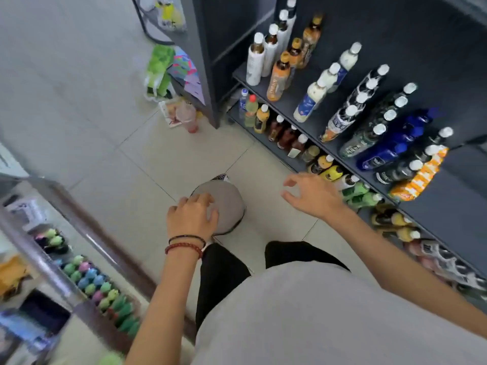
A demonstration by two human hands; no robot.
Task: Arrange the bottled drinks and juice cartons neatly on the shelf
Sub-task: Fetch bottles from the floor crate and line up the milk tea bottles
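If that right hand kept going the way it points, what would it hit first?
Likely bare floor tiles; the right hand, open, points away from the shelf. Farther along that line stands a pinkish bottle, though depth is unclear.

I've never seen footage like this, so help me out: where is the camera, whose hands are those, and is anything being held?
There is no machine here. A person wears one wide-angle camera on the head, looking forward and down, so you see their own arms from above. The left hand, with bracelets at the wrist, rests on a round grey object in front of their legs; I cannot tell what it is. The right hand is open with spread fingers and holds nothing, close to the lower bottles. On the right is a dark shelf with rows of bottled drinks.
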